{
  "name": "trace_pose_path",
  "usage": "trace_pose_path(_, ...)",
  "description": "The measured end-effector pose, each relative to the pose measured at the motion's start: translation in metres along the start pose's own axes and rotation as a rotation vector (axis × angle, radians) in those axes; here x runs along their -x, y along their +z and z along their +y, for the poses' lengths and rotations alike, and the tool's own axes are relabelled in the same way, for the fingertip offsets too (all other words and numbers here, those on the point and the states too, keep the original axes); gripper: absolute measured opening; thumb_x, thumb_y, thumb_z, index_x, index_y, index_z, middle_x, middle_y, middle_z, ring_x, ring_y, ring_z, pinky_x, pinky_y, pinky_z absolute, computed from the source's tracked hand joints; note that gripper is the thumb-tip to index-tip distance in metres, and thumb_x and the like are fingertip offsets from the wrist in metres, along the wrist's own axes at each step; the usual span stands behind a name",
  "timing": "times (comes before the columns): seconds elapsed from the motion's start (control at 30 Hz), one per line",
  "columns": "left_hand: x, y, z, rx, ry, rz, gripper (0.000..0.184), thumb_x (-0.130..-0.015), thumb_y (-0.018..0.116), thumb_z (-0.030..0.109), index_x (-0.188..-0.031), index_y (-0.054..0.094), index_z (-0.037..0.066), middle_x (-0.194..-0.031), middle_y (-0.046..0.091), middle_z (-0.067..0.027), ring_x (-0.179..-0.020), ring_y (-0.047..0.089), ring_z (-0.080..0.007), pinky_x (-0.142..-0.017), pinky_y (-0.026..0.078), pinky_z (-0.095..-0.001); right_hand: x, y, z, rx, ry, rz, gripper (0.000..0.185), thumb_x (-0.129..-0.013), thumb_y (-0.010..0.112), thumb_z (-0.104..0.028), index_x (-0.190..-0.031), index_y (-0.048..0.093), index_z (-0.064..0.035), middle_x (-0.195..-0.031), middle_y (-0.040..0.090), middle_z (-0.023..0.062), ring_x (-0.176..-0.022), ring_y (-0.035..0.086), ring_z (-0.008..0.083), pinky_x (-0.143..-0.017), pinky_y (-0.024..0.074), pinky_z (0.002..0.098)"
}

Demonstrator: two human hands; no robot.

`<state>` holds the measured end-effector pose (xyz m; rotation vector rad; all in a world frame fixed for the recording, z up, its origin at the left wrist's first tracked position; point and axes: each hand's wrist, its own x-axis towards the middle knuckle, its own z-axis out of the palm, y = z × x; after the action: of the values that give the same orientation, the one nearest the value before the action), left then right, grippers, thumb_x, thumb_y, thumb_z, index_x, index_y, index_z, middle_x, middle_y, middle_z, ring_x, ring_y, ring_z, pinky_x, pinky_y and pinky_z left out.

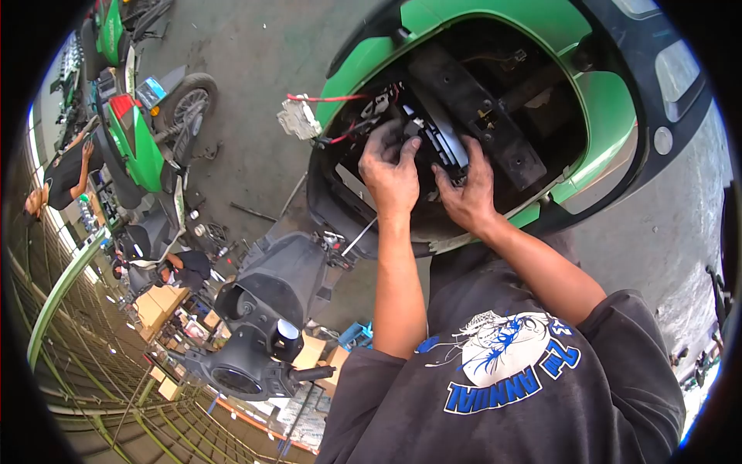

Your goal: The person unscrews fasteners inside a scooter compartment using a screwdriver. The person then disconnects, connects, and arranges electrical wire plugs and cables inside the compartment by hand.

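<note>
Head view: both forearms reach forward, the left hand (390, 168) curling its fingers, thumb pointing away, grip impossible to tell; the right hand (470, 184) takes a black oblong part with a glossy pale strip (440, 136) between thumb and forefinger, inside the green-and-black plastic scooter body (609, 116).

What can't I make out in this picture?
All in the head view:
Left hand: some fingertips, hidden by its own curled fingers.
Green scooter body: deep inside, lost in shadow.
Shirt: part nearest the camera, cut off by the bottom edge.
Far green motorbike: top end, cut off by the top edge.
</note>
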<state>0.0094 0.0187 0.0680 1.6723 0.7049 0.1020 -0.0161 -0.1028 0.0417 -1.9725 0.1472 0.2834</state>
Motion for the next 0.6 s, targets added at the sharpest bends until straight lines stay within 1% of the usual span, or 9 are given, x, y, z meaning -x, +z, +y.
trace_pose_path(0.03,-0.001,-0.001,-0.012,0.014,-0.049,0.000,0.027,-0.083,0.066,-0.010,-0.109,0.062,-0.010,-0.099,0.070,-0.0166,-0.088,0.068,-0.0190,-0.079,0.056,-0.0278,0.000,0.000,0.000,-0.009,-0.010,0.014,0.062,-0.078,0.073,-0.012,-0.132,0.044,0.0017,-0.116,0.058,0.0261,-0.104,0.056,0.0451,-0.091,0.0453,0.0482)
trace_pose_path(0.1,-0.002,0.004,-0.013,0.091,-0.004,0.028,0.025,-0.083,0.066,-0.010,-0.108,0.063,-0.011,-0.098,0.070,-0.0162,-0.088,0.068,-0.0184,-0.079,0.056,-0.0280,0.000,0.000,0.001,0.003,-0.053,0.028,0.061,-0.079,0.072,-0.012,-0.131,0.045,0.0023,-0.115,0.059,0.0260,-0.102,0.057,0.0452,-0.090,0.0458,0.0480)
trace_pose_path(0.23,-0.009,0.005,-0.009,0.052,-0.022,0.011,0.020,-0.082,0.066,-0.013,-0.101,0.066,-0.011,-0.095,0.070,-0.0155,-0.087,0.067,-0.0181,-0.079,0.055,-0.0270,0.002,-0.002,-0.001,-0.007,-0.001,0.001,0.059,-0.080,0.071,-0.010,-0.132,0.046,-0.0006,-0.114,0.058,0.0268,-0.101,0.056,0.0462,-0.090,0.0461,0.0486)
trace_pose_path(0.33,-0.015,0.003,0.007,-0.339,0.024,-0.076,0.018,-0.080,0.067,-0.011,-0.098,0.068,-0.010,-0.094,0.072,-0.0150,-0.085,0.068,-0.0161,-0.078,0.054,-0.0273,0.002,0.001,0.000,-0.042,-0.010,0.023,0.057,-0.081,0.070,-0.009,-0.133,0.047,-0.0017,-0.112,0.057,0.0282,-0.101,0.055,0.0470,-0.090,0.0460,0.0492)
trace_pose_path(0.37,-0.015,0.003,0.012,-0.348,0.020,-0.083,0.018,-0.080,0.067,-0.011,-0.098,0.068,-0.010,-0.094,0.072,-0.0150,-0.085,0.068,-0.0161,-0.078,0.054,-0.0273,0.004,0.001,0.000,-0.042,-0.013,0.025,0.057,-0.081,0.069,-0.009,-0.133,0.047,-0.0015,-0.112,0.057,0.0287,-0.102,0.055,0.0472,-0.090,0.0460,0.0493)
trace_pose_path(0.43,-0.018,0.005,0.019,-0.539,0.011,-0.108,0.011,-0.079,0.068,-0.006,-0.090,0.071,-0.006,-0.090,0.073,-0.0163,-0.079,0.070,-0.0200,-0.073,0.055,-0.0308,0.004,0.002,-0.001,-0.053,0.017,0.021,0.057,-0.081,0.069,-0.010,-0.133,0.047,-0.0015,-0.113,0.056,0.0296,-0.103,0.055,0.0474,-0.091,0.0459,0.0495)
trace_pose_path(0.5,-0.017,0.003,0.016,-0.566,0.037,-0.143,0.016,-0.079,0.068,-0.007,-0.094,0.068,-0.007,-0.089,0.072,-0.0167,-0.079,0.070,-0.0192,-0.072,0.054,-0.0294,0.004,0.001,-0.002,-0.040,0.039,0.010,0.057,-0.081,0.069,-0.010,-0.132,0.047,-0.0014,-0.114,0.056,0.0299,-0.104,0.055,0.0478,-0.092,0.0459,0.0499)
trace_pose_path(0.57,-0.014,0.003,0.006,-0.218,-0.031,-0.066,0.023,-0.080,0.068,-0.009,-0.103,0.063,-0.009,-0.092,0.071,-0.0169,-0.082,0.069,-0.0188,-0.075,0.055,-0.0282,0.004,0.002,0.000,-0.059,0.038,0.020,0.056,-0.081,0.069,-0.010,-0.132,0.047,-0.0015,-0.114,0.056,0.0300,-0.105,0.054,0.0481,-0.093,0.0458,0.0501)
trace_pose_path(0.6,-0.009,0.005,0.001,-0.028,-0.081,-0.012,0.025,-0.083,0.067,-0.009,-0.107,0.061,-0.012,-0.100,0.070,-0.0192,-0.088,0.068,-0.0171,-0.080,0.055,-0.0263,0.002,0.003,-0.001,-0.071,0.037,0.029,0.056,-0.081,0.069,-0.009,-0.132,0.047,-0.0015,-0.115,0.056,0.0301,-0.106,0.054,0.0483,-0.093,0.0458,0.0503)
